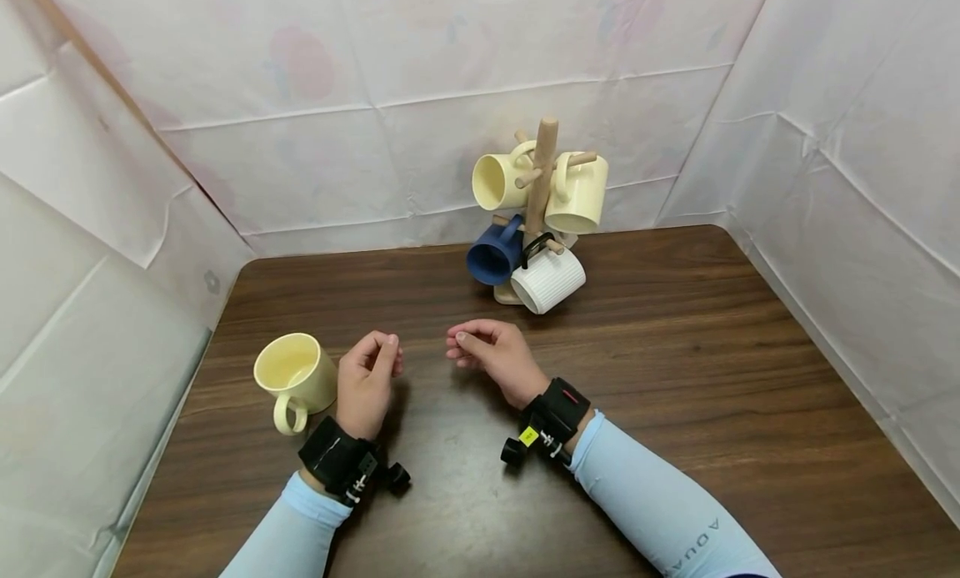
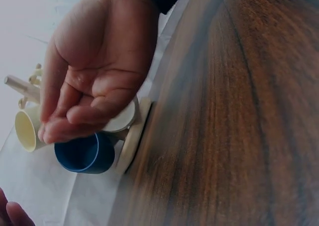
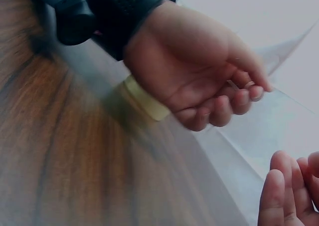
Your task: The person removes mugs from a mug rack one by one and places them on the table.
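Note:
My left hand (image 1: 366,384) is just above the table, fingers loosely curled and holding nothing. Close on its left stands a yellow mug (image 1: 311,378), upright, its handle toward me. My right hand (image 1: 501,357) faces it across a gap, fingers loosely bent, thumb near the fingertips, nothing in the grasp. In the left wrist view the left palm (image 2: 107,61) is bare; the right wrist view shows the right palm (image 3: 184,71) bare too. Beyond the right hand is a wooden mug tree (image 1: 542,178) with a blue mug (image 1: 495,254) and a white ribbed mug (image 1: 551,281) on its lower pegs.
Two more yellow mugs, one left (image 1: 501,180) and one right (image 1: 581,196), hang on the upper pegs. The dark wooden table (image 1: 675,378) meets white sheeting (image 1: 420,144) at the back and both sides. Wrist cameras are strapped to both arms.

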Demonstrator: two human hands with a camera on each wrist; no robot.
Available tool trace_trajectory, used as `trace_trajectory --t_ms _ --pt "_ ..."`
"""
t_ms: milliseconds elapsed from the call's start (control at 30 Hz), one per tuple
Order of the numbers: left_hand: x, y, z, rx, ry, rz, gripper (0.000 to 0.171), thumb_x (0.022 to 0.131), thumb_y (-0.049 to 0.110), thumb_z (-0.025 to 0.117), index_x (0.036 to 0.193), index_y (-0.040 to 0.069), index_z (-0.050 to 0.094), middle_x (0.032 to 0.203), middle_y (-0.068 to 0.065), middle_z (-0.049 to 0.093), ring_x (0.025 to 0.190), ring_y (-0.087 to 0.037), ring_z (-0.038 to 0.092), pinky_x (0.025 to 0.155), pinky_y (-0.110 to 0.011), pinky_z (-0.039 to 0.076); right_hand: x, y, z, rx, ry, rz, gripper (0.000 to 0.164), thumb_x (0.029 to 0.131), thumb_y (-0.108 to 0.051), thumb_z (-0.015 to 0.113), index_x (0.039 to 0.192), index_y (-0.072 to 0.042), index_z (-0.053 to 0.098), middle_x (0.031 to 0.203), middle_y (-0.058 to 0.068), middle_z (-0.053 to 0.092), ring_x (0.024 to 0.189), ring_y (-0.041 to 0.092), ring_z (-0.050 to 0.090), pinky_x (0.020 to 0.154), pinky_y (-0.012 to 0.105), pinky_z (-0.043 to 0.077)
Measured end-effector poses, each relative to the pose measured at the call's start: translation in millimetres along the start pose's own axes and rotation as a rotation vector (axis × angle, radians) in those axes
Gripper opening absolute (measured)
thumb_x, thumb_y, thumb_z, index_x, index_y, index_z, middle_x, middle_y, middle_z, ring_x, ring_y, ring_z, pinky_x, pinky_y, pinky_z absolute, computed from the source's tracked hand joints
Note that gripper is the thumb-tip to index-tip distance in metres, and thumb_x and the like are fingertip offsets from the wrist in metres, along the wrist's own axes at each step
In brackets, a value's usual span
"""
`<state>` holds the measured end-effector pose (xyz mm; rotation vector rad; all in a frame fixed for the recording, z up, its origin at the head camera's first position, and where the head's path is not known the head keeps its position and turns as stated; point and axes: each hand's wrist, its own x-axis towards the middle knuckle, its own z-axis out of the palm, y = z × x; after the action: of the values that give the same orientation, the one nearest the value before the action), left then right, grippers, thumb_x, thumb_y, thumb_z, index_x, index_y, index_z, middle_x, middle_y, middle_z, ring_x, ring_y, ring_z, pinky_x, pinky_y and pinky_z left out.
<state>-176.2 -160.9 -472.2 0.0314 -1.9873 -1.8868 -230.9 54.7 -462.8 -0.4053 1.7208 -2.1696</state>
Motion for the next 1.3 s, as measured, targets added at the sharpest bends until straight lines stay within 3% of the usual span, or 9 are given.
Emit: trace_trajectory --t_ms 133,300,400,633,767,900,1000,1167,1300 --pt "0.0 -2.4 1.1 0.016 0.0 -0.016 0.031 0.113 0.009 0.061 0.088 -0.009 0.065 0.077 -0.006 0.06 0.069 -0.018 0.057 0.063 -0.03 0.05 0 -17 -10 -0.009 0.066 -0.032 0.031 0.111 -0.008 0.063 0.13 0.016 0.067 0.126 0.037 0.07 0.091 0.014 0.076 0.08 0.029 0.063" --pt "0.5 -6.3 1.8 0.023 -0.006 -0.034 0.031 0.114 0.011 0.061 0.088 -0.007 0.065 0.078 -0.007 0.061 0.07 -0.019 0.058 0.064 -0.031 0.051 2 -55 -31 -0.036 0.188 -0.106 0.027 0.111 -0.012 0.067 0.126 0.01 0.072 0.11 0.014 0.079 0.088 0.016 0.075 0.074 0.027 0.062" --pt "-0.3 -8.7 1.4 0.026 -0.012 -0.041 0.031 0.114 0.011 0.061 0.089 -0.007 0.065 0.079 -0.007 0.061 0.07 -0.019 0.059 0.064 -0.031 0.051 2 -83 -46 -0.109 0.273 -0.174 0.029 0.11 -0.014 0.068 0.125 0.011 0.072 0.104 0.005 0.079 0.086 0.015 0.074 0.067 0.025 0.059" --pt "-8.0 -16.7 -1.3 0.053 -0.032 -0.066 0.03 0.114 0.01 0.061 0.09 -0.01 0.066 0.079 -0.01 0.061 0.07 -0.02 0.059 0.066 -0.03 0.055 11 -142 -82 -0.329 0.464 -0.341 0.035 0.108 -0.023 0.074 0.127 0.007 0.075 0.107 0.016 0.079 0.08 0.018 0.071 0.054 0.021 0.046" --pt "-12.2 -20.5 -4.4 0.048 -0.028 -0.078 0.03 0.113 0.008 0.061 0.09 -0.01 0.065 0.08 -0.011 0.062 0.07 -0.019 0.059 0.065 -0.028 0.055 22 -162 -95 -0.511 0.536 -0.394 0.033 0.107 -0.025 0.075 0.126 0.002 0.078 0.106 0.019 0.076 0.08 0.022 0.071 0.06 0.023 0.05" --pt "-15.0 -21.7 -7.6 0.039 -0.018 -0.093 0.031 0.114 0.01 0.061 0.092 -0.01 0.065 0.081 -0.011 0.062 0.071 -0.02 0.06 0.066 -0.027 0.055 38 -172 -101 -0.679 0.546 -0.383 0.032 0.107 -0.026 0.075 0.124 0.0 0.08 0.104 0.018 0.078 0.081 0.031 0.075 0.063 0.021 0.052" --pt "-16.2 -21.7 -8.0 0.039 -0.012 -0.111 0.03 0.114 0.01 0.061 0.092 -0.01 0.065 0.081 -0.011 0.062 0.072 -0.02 0.06 0.067 -0.027 0.055 48 -175 -101 -0.739 0.536 -0.361 0.032 0.106 -0.028 0.076 0.122 -0.001 0.081 0.1 0.017 0.078 0.078 0.033 0.075 0.061 0.021 0.054" --pt "-15.1 -21.6 -4.9 0.026 -0.006 -0.111 0.029 0.114 0.008 0.061 0.092 -0.011 0.065 0.081 -0.014 0.061 0.071 -0.02 0.059 0.066 -0.027 0.055 57 -179 -101 -0.749 0.539 -0.343 0.031 0.106 -0.028 0.077 0.121 -0.001 0.082 0.098 0.013 0.077 0.071 0.022 0.073 0.065 0.025 0.06" --pt "-11.5 -20.6 -1.8 0.017 -0.018 -0.095 0.028 0.113 0.006 0.06 0.092 -0.012 0.065 0.082 -0.019 0.062 0.07 -0.02 0.059 0.065 -0.026 0.055 57 -184 -103 -0.736 0.555 -0.347 0.03 0.105 -0.027 0.077 0.118 0.0 0.082 0.096 0.012 0.076 0.072 0.029 0.074 0.063 0.024 0.058"
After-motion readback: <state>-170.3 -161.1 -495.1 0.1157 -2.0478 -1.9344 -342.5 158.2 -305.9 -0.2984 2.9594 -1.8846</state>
